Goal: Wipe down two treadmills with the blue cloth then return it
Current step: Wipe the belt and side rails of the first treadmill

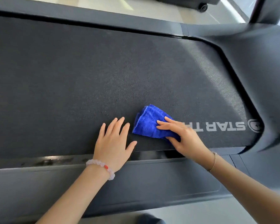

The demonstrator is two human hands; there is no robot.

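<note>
A folded blue cloth [148, 122] lies on the dark textured treadmill belt [87, 75], near the belt's front edge. My right hand [183, 135] presses flat on the cloth's right part with straight fingers, the thumb tucked at the cloth's lower edge. My left hand [114, 143] rests flat on the belt just left of the cloth, fingers spread, not touching it. White lettering [223, 126] is printed on the belt to the right of my right hand and partly hidden by it.
The near side rail [136, 180] of the treadmill runs below my wrists. The far side rail [103, 20] borders the belt at the top. The motor cover [265, 70] and an upright post [263, 10] stand at the right. Pale floor [136, 7] lies beyond.
</note>
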